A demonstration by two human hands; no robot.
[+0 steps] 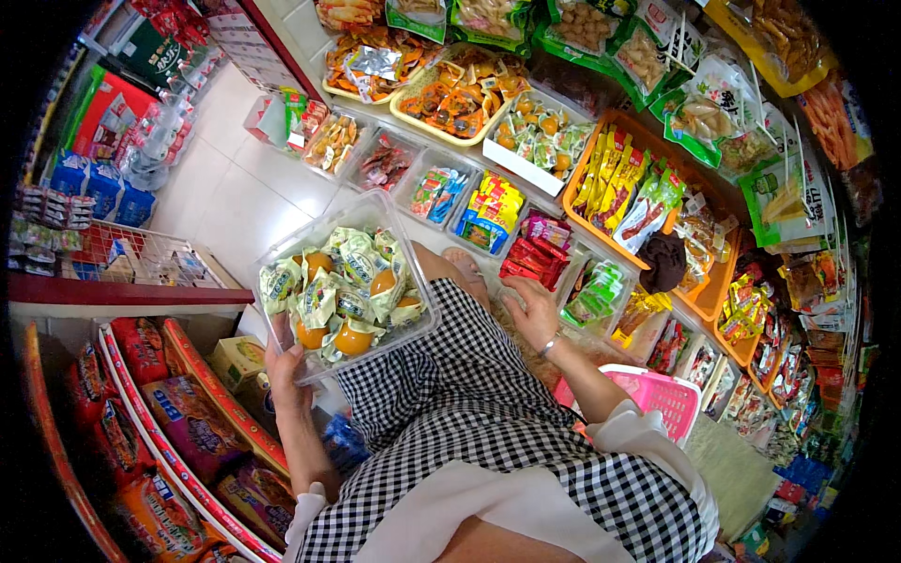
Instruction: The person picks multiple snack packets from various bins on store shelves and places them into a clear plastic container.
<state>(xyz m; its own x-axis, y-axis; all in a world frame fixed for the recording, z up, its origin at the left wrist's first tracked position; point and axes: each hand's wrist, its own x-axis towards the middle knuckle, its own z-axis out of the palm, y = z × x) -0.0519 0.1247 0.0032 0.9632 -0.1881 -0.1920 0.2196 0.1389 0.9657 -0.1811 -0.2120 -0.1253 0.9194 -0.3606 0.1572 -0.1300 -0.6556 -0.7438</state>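
A clear plastic bin (422, 310) is gripped at its near-left corner by my left hand (287, 373). Inside it lie several individually wrapped round brown snacks, seemingly eggs (353, 338), in pale green printed film. My right hand (533, 313) hovers with loosely spread fingers beside a bin of red packets (531, 257), and nothing shows in its grasp; whether it touches the bin I cannot tell. Green-and-white packets (595, 292) fill a clear bin just right of that hand. Similar wrapped snacks sit in a white-fronted box (524, 165) farther back.
Orange baskets (574, 186) and a yellow basket (450, 134) of packaged snacks line the display. Hanging snack bags (704, 116) rise behind them. Shelves of noodle packs (190, 422) stand at left. A pink plastic basket (665, 405) is by my right forearm. Tiled floor (232, 155) lies beyond.
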